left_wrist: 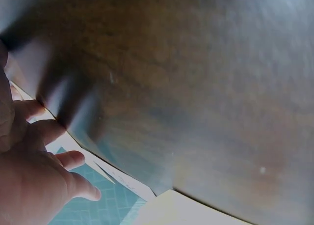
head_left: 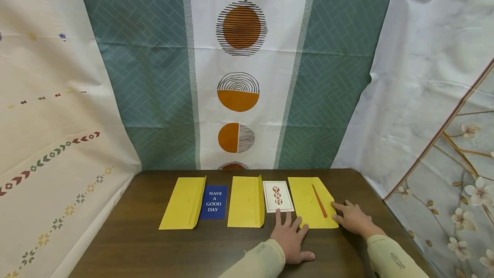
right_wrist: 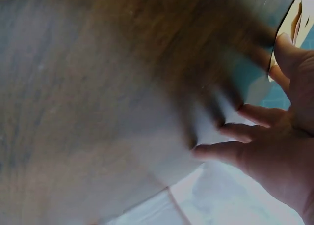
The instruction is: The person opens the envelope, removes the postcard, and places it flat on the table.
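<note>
- The right hand (head_left: 353, 220) lies flat on the brown table (head_left: 135, 239), fingers straight and spread, their tips touching the right edge of the rightmost yellow envelope (head_left: 310, 203); nothing is pinched or gripped.
- The left hand (head_left: 290, 237) also rests flat with fingers extended and apart. Its fingertips reach the near left corner of that same envelope, and the forefinger points at the lower edge of the white card with red ornaments (head_left: 278, 196).
- The rightmost envelope therefore sits between the two hands, ahead of the left and just left of the right, lying flat with an orange strip along its open flap.
- The white card lies just beside the envelope's left edge.
- Farther left in the same row: a middle yellow envelope (head_left: 245, 201), a blue card reading HAVE A GOOD DAY (head_left: 214, 202), and a left yellow envelope (head_left: 184, 203).
- Both wrist views are blurred; each shows loose, straight fingers over dark wood.
</note>
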Motion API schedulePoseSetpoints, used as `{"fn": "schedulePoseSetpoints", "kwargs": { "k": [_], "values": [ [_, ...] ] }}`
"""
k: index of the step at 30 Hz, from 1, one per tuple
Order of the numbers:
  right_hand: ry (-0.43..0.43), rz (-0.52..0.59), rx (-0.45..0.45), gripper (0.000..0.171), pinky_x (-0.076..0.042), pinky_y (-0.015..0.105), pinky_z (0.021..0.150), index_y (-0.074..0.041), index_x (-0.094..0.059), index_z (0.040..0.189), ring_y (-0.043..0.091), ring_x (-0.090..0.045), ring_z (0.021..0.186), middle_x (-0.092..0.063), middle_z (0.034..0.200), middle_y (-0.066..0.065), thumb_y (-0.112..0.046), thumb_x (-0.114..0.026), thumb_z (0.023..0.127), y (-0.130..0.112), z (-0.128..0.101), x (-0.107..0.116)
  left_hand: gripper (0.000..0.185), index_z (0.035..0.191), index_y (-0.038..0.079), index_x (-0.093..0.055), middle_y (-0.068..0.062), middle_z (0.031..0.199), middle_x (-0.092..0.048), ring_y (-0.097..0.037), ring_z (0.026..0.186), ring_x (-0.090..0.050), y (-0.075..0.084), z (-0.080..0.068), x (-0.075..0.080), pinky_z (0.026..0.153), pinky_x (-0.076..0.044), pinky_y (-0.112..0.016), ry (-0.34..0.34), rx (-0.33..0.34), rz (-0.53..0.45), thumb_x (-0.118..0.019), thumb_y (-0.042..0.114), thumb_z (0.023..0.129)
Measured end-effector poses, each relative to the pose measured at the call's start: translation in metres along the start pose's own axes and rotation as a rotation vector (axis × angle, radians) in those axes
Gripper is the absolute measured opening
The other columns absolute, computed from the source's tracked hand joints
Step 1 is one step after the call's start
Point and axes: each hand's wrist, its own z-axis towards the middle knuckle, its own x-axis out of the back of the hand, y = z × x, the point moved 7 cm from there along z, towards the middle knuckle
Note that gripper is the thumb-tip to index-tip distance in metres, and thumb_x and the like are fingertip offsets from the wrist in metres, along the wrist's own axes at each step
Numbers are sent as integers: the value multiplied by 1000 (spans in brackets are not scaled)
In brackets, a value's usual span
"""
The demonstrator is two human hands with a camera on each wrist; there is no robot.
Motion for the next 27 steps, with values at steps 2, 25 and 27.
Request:
{"fn": "schedulePoseSetpoints", "kwargs": {
  "k": [2, 25, 27],
  "values": [
    [75, -57, 65, 55, -35, 93, 96, -9, -62, 149, 74, -37, 140, -42, 155, 45, -34, -73, 101, -9, 2, 3, 82, 162, 50, -36, 19, 172, -35, -24, 163, -32, 1, 2, -3, 130, -24, -62, 9, -5, 6, -31, 93, 93],
    [173, 439, -96, 54, -58, 58, 100, 16, -45, 150, 51, -67, 120, -61, 138, 41, -17, -54, 109, -40, 25, 8, 80, 162, 50, -38, 18, 172, -35, -28, 162, -35, -2, 8, -7, 129, -23, -67, -23, -20, -99, -38, 91, 93],
    [124, 566, -137, 56, -63, 51, 93, 16, -41, 153, 46, -69, 116, -57, 142, 41, -19, -53, 111, -37, 25, 5, 80, 161, 50, -38, 18, 172, -36, -28, 161, -37, -2, 9, -8, 128, -25, -68, -24, -20, -97, -38, 92, 92]
  ]
}}
